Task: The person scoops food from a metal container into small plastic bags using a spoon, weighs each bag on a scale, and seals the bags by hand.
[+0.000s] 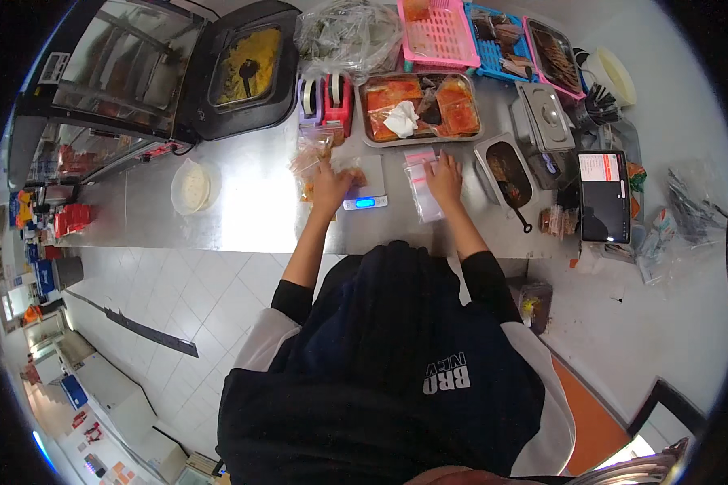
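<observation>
My left hand [329,189] is at the left side of a small digital kitchen scale [373,170] with a lit blue display. Beside its thumb, a small clear bag of orange-brown food [358,177] lies on the scale plate. Several filled clear packets [309,159] are heaped just beyond and left of that hand; whether its fingers grip one cannot be told. My right hand [446,182] rests over the right edge of a stack of flat zip-lock bags [421,188] with pink seal strips, thumb and fingers apart.
Behind the scale stands a steel tray [394,140] of red-orange packets with a crumpled white tissue. Two tape dispensers [338,103] flank it. To the right are a steel pan [491,182] of dark sauce with a ladle and a tablet [604,212]. A plastic tub [193,188] sits left.
</observation>
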### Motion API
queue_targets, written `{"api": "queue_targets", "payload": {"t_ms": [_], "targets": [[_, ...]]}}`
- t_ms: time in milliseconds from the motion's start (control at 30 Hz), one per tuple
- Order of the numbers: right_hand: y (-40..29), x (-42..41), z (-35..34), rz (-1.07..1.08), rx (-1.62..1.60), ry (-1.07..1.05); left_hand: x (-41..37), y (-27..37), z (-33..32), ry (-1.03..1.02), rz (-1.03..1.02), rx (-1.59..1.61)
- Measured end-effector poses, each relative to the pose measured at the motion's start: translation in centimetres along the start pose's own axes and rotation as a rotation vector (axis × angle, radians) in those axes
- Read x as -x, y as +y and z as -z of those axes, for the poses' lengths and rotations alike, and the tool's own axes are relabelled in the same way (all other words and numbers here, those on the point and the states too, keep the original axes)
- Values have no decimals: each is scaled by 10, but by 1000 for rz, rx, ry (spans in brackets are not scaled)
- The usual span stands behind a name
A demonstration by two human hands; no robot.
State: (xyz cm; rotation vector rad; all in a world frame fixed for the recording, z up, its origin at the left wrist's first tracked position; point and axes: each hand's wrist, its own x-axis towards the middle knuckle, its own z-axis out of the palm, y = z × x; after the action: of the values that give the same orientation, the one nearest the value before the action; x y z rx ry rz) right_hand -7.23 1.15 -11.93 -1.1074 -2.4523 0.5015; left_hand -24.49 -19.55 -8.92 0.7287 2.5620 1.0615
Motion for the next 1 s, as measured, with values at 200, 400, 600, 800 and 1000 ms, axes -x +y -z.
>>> {"api": "queue_targets", "payload": {"t_ms": [200,400,600,800,1000], "targets": [[4,-23,-11,-260,-85,-187,-8,18,1,7,134,-57],[35,-6,17,-145,-435,-69,-10,23,-3,62,115,-62],[10,6,53,77,-315,108,-17,7,-10,100,17,156],[13,7,48,-1,-497,174,-11,-26,29,116,-70,181],[27,10,60,-201,-539,-207,8,21,72,376,-220,-70]]}}
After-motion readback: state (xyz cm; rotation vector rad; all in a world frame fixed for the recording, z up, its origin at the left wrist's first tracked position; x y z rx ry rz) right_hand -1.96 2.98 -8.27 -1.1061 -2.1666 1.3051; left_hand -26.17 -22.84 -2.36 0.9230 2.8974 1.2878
